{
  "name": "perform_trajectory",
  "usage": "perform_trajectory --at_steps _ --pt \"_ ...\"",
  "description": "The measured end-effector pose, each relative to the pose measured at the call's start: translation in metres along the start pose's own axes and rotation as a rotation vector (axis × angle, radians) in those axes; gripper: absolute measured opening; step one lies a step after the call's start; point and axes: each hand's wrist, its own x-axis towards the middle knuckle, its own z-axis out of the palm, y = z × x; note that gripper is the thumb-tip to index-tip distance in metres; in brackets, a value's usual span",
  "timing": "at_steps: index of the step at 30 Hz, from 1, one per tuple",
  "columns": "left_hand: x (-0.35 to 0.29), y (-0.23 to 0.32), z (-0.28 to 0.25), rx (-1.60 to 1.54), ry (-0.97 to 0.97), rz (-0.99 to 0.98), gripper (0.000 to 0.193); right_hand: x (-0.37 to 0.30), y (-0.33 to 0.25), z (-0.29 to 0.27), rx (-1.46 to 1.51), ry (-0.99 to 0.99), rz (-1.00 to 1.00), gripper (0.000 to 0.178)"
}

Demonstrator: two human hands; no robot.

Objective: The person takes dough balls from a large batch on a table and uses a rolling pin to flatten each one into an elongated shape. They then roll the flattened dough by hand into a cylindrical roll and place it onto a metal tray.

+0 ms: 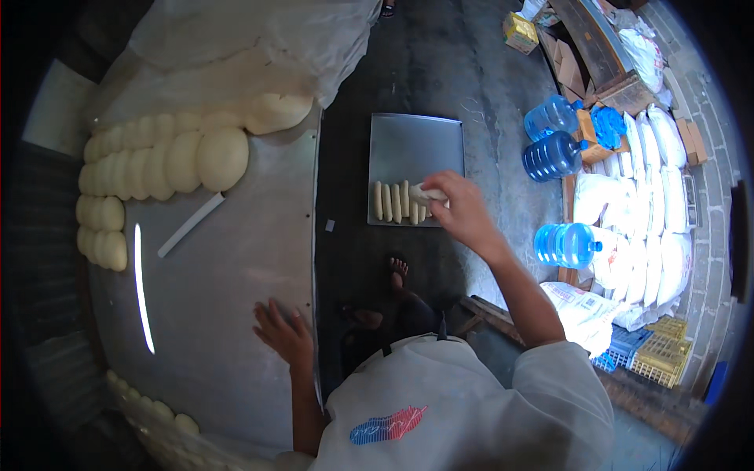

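Note:
My right hand [463, 206] is closed on a pale dough roll [425, 194] above the near edge of a flat metal tray [416, 141]. Side by side along that edge lie several long dough rolls [397, 202]; some at the right end are hidden behind my hand. On the metal-topped table [228, 275] to the left, my left hand [284, 333] rests palm down with its fingers spread, holding nothing. Farther up the table sits a white stick [191, 224], beside rows of plump round dough pieces [165, 165].
A translucent sheet [259, 39] covers the table's far end. More dough balls [161, 410] line its near left corner. On the right stand blue water jugs [556, 155], stacked white sacks [652, 196] and plastic crates [660, 357]. A wooden beam [495, 315] lies right of my legs.

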Motion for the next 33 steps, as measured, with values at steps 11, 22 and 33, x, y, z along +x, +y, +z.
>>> perform_trajectory --at_steps 11,22,33 --pt "0.007 0.018 -0.009 0.034 0.027 -0.006 0.054 -0.151 0.234 0.175 -0.257 -0.608 0.560 0.052" --pt "0.002 0.021 -0.007 0.009 0.050 -0.102 0.053 -0.163 0.231 0.168 -0.256 -0.942 0.571 0.042" --pt "-0.011 -0.048 -0.013 -0.477 0.218 -0.312 0.051 0.031 0.002 0.161 -0.039 0.159 0.093 0.029"
